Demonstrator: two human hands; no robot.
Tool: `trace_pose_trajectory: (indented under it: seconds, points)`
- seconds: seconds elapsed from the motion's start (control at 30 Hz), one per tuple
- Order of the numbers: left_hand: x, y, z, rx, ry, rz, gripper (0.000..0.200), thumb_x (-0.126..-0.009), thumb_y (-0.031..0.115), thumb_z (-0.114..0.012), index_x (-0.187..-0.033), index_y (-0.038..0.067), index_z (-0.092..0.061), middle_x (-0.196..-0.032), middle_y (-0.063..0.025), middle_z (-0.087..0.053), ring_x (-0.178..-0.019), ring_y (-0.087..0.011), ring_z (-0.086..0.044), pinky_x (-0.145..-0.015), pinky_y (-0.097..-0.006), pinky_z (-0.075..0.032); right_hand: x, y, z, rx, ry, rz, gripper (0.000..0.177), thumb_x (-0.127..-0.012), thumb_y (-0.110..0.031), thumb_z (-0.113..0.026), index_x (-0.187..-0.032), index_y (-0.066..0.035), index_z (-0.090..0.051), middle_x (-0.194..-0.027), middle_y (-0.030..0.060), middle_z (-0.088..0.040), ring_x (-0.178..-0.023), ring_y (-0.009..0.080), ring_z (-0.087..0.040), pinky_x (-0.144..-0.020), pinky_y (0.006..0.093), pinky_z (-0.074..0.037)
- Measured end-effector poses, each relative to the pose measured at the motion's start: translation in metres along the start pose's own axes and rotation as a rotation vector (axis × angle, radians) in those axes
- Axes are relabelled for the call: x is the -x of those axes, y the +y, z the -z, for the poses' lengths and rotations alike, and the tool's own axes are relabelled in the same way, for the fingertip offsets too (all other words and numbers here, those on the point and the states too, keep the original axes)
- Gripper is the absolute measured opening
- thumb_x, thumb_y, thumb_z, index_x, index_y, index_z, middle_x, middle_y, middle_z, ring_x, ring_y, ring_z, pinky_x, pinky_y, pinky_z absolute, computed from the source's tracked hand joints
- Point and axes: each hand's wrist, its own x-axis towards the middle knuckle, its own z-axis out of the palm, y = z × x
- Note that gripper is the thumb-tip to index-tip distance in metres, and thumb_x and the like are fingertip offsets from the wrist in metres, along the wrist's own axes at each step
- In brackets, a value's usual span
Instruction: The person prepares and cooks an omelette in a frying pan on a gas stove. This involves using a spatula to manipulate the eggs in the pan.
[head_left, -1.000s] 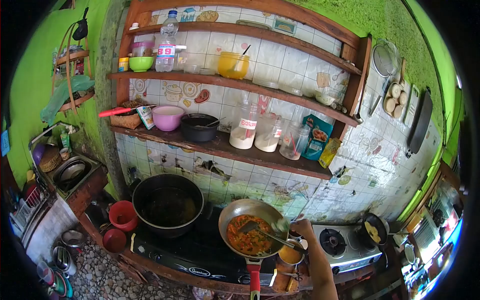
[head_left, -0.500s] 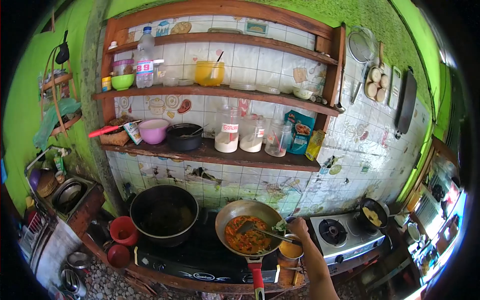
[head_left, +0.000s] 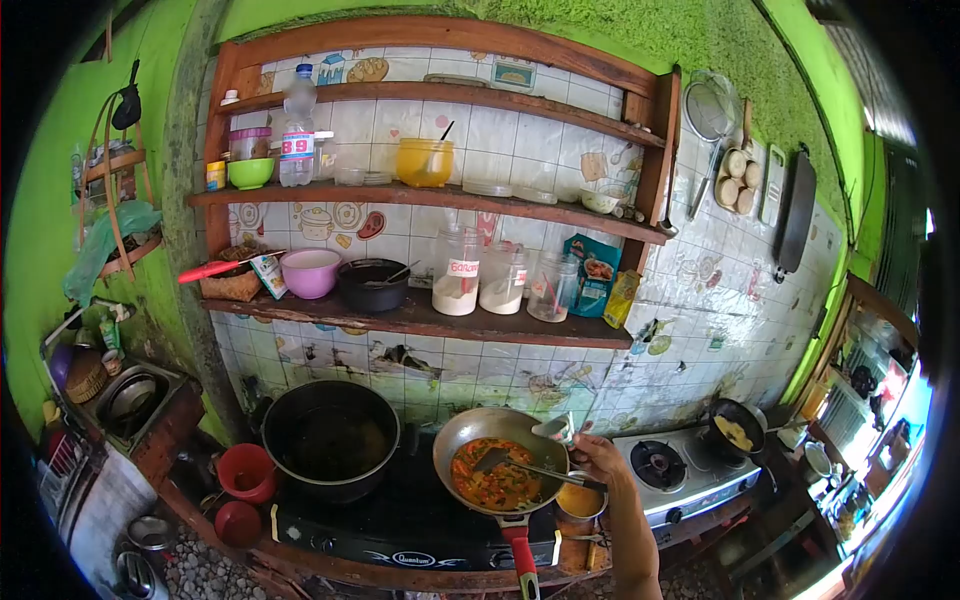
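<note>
My right hand (head_left: 598,458) reaches over the right rim of a metal frying pan (head_left: 452,432) with a red handle. Its fingers are closed on a small pale packet (head_left: 555,429) held just above the pan's edge. The pan holds an orange-red chopped mix (head_left: 495,485). A metal spatula (head_left: 494,458) lies in the food, its handle running out under my hand. The pan sits on a black two-burner stove (head_left: 400,520). My left hand is out of sight.
A big black pot (head_left: 330,440) stands on the left burner, with red cups (head_left: 246,470) beside it. A small bowl of yellow liquid (head_left: 580,500) sits by the pan. Right of it are a silver stove (head_left: 660,465) and a small black pan (head_left: 737,425). Wooden shelves (head_left: 420,318) hold jars and bowls; a sink (head_left: 125,395) is at the left.
My head has tilted up and shifted slightly. My right hand has stayed at the pan's right rim and lifted the packet a little higher over it.
</note>
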Motion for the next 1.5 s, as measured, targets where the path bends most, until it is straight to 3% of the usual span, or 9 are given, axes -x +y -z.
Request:
trace_pose_trajectory:
  seconds: [0.5, 0.63, 0.83, 0.87, 1.03, 1.1, 1.23, 1.27, 1.5]
  points:
    - [-0.036, 0.073, -0.016, 0.212, -0.048, -0.114, 0.034, -0.086, 0.015, -0.053, -0.117, 0.005, -0.048, -0.087, -0.0095, -0.06, -0.062, -0.0143, -0.055, -0.054, -0.032, -0.045, 0.109, 0.005, -0.086, -0.116, -0.501, 0.197, 0.02, -0.085, -0.017, -0.055, -0.099, -0.005, -0.061, -0.09, 0.0034, -0.063, -0.073, 0.0089, -0.059, -0.063, 0.0213, -0.046]
    - [-0.051, 0.084, 0.014, 0.166, 0.021, -0.131, 0.034, -0.086, 0.015, -0.053, -0.118, 0.005, -0.047, -0.087, -0.0096, -0.06, -0.062, -0.0142, -0.055, -0.053, -0.0318, -0.045, 0.13, 0.034, -0.149, -0.208, -0.204, -0.058, 0.023, -0.086, -0.017, -0.053, -0.107, -0.008, -0.057, -0.068, -0.004, -0.047, -0.058, 0.0051, -0.034, -0.05, 0.0189, -0.028]
    - [-0.065, 0.101, 0.096, -0.042, 0.441, -0.037, 0.035, -0.086, 0.014, -0.053, -0.119, 0.005, -0.047, -0.087, -0.0099, -0.06, -0.061, -0.014, -0.055, -0.053, -0.0317, -0.044, 0.148, 0.127, -0.264, -0.263, -0.221, -0.544, 0.033, -0.082, -0.026, -0.06, -0.11, -0.012, -0.051, -0.084, 0.0028, -0.058, -0.054, 0.0142, -0.049, -0.047, 0.0283, -0.042]
    - [-0.068, 0.103, 0.109, -0.08, 0.529, -0.018, 0.035, -0.086, 0.013, -0.053, -0.119, 0.005, -0.047, -0.087, -0.0099, -0.06, -0.061, -0.0139, -0.055, -0.053, -0.0316, -0.044, 0.143, 0.166, -0.276, 0.174, -0.406, -0.204, 0.039, -0.082, -0.039, -0.056, -0.111, -0.015, -0.05, -0.077, 0.0034, -0.06, -0.056, 0.0213, -0.054, -0.05, 0.032, -0.045]
    - [-0.076, 0.115, 0.191, 0.015, 0.765, -0.01, 0.049, -0.084, 0.01, -0.056, -0.128, 0.006, -0.036, -0.101, -0.0112, -0.056, -0.07, -0.0162, -0.057, -0.059, -0.0328, -0.047, 0.116, 0.205, -0.409, 0.239, -0.814, -0.273, 0.04, -0.081, -0.038, -0.057, -0.112, -0.014, -0.05, -0.081, 0.0027, -0.059, -0.061, 0.0186, -0.054, -0.053, 0.0299, -0.045]
    - [-0.049, 0.093, 0.222, 0.306, 0.826, 0.435, 0.055, -0.084, 0.01, -0.056, -0.132, 0.005, -0.028, -0.107, -0.0108, -0.052, -0.074, -0.0189, -0.058, -0.061, -0.0315, -0.048, 0.117, 0.217, -0.446, 0.265, -0.891, -0.286, 0.041, -0.081, -0.038, -0.057, -0.113, -0.013, -0.05, -0.083, 0.0023, -0.059, -0.063, 0.0172, -0.053, -0.055, 0.0289, -0.045]
    - [-0.018, 0.055, 0.308, 0.244, 0.894, 0.304, 0.049, -0.088, 0.011, -0.047, -0.13, 0.0, -0.026, -0.099, -0.0155, -0.054, -0.072, -0.0211, -0.059, -0.058, -0.029, -0.049, 0.124, 0.243, -0.554, 0.278, -1.044, -0.267, 0.042, -0.081, -0.037, -0.058, -0.114, -0.012, -0.05, -0.088, 0.0015, -0.059, -0.068, 0.0145, -0.053, -0.058, 0.0268, -0.044]
    - [-0.006, 0.046, 0.344, 0.165, 0.749, 0.595, 0.05, -0.089, 0.012, -0.046, -0.131, -0.001, -0.025, -0.11, -0.0205, -0.05, -0.095, -0.0268, -0.055, -0.075, -0.0352, -0.048, 0.128, 0.25, -0.584, 0.273, -1.071, -0.258, 0.042, -0.081, -0.037, -0.058, -0.114, -0.012, -0.05, -0.089, 0.0013, -0.058, -0.07, 0.0138, -0.053, -0.059, 0.0263, -0.044]
    - [0.019, -0.012, 0.547, -0.22, 0.846, 0.434, 0.049, -0.089, 0.017, -0.047, -0.129, -0.003, -0.027, -0.125, -0.0202, -0.037, -0.111, -0.0286, -0.042, -0.09, -0.0366, -0.038, 0.146, 0.251, -0.775, 0.292, -1.215, -0.206, 0.045, -0.081, -0.035, -0.059, -0.116, -0.01, -0.05, -0.096, 0.0, -0.058, -0.078, 0.009, -0.052, -0.064, 0.0227, -0.043]
